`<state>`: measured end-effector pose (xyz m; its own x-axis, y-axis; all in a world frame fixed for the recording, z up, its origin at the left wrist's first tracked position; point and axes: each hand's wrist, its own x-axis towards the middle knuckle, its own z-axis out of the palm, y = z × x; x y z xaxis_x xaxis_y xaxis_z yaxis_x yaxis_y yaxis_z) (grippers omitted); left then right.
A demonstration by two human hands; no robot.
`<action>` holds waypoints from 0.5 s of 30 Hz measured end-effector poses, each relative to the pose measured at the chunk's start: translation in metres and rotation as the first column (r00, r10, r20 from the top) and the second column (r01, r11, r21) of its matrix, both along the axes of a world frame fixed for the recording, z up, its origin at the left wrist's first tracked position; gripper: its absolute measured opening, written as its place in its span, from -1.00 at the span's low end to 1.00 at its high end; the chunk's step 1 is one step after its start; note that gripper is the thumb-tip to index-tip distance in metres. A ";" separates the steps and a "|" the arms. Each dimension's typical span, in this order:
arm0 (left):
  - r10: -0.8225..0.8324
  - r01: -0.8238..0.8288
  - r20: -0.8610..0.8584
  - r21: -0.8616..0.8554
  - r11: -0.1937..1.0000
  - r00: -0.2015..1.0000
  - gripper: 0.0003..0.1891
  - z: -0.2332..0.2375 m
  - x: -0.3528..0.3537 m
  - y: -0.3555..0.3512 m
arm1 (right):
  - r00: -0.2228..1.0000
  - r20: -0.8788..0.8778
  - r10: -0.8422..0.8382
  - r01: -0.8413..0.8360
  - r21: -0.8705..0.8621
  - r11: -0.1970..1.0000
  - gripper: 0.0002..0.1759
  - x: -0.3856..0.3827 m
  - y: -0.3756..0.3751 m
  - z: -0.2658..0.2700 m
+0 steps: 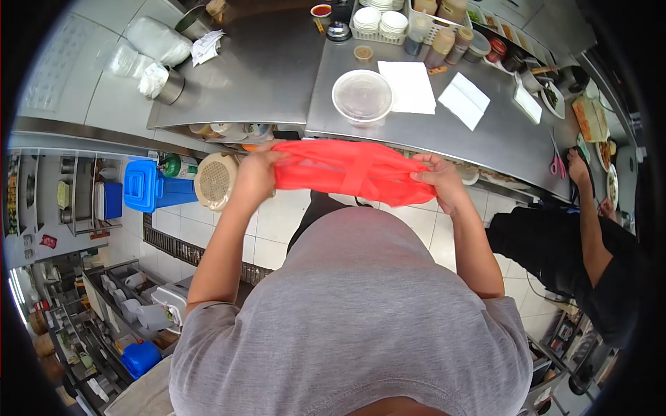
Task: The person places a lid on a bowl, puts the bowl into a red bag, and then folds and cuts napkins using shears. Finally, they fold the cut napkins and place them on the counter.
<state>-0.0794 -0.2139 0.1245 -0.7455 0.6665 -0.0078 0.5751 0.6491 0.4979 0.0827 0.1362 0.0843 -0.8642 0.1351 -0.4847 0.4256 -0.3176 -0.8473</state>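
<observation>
A red bag (322, 166), thin and slightly blurred, is stretched sideways between my two hands, in front of the steel counter's edge. My left hand (257, 177) is closed on its left end. At the right end, my right hand (444, 184) pinches the bag between thumb and fingers. Beyond the bag, a round white container with a clear lid (362, 96) stands on the counter (257, 76). White paper sheets (408, 87) lie to its right, one partly beside the container.
A co-worker in black (596, 270) stands at the right, one hand near pink scissors (557, 166). Sauce bottles (440, 47) and a basket of white lids (378, 31) line the counter's back. A blue bin (142, 186) and beige strainer-like lid (216, 182) are at the left.
</observation>
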 end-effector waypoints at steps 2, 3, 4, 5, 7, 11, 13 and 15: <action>0.120 -0.121 0.066 0.004 0.993 0.991 -0.47 0.017 0.004 0.009 | 0.999 0.008 -0.033 0.030 0.239 0.971 -0.35 -0.023 -0.006 -0.013; 0.222 -0.223 0.129 -0.005 0.975 0.966 -0.35 0.020 -0.001 0.009 | 0.999 0.011 -0.034 0.031 0.237 0.971 -0.35 -0.042 -0.009 -0.021; 0.161 -0.164 0.150 0.007 0.986 0.976 -0.15 0.014 -0.017 -0.001 | 0.994 0.033 -0.105 0.095 0.231 0.968 -0.31 -0.064 -0.011 -0.029; 0.155 -0.158 0.153 0.008 0.987 0.976 -0.15 0.011 -0.031 -0.010 | 0.983 0.056 -0.177 0.160 0.230 0.960 -0.27 -0.083 -0.014 -0.035; 0.157 -0.218 0.391 0.117 0.969 0.907 -0.14 0.012 -0.060 -0.021 | 0.981 0.080 -0.179 0.167 0.140 0.976 -0.41 -0.114 -0.025 -0.039; 0.134 -0.226 0.474 0.142 0.964 0.870 -0.12 0.015 -0.124 -0.039 | 0.934 0.112 -0.339 0.352 -0.126 0.927 -0.80 -0.165 -0.048 -0.038; 0.157 -0.249 0.549 0.097 0.963 0.821 -0.11 0.010 -0.158 -0.046 | 0.925 0.038 -0.378 0.379 -0.029 0.925 -0.87 -0.182 -0.055 -0.023; 0.183 -0.268 0.622 0.045 0.962 0.761 -0.10 -0.002 -0.190 -0.052 | 0.916 0.001 -0.401 0.401 -0.053 0.915 -0.92 -0.204 -0.059 0.005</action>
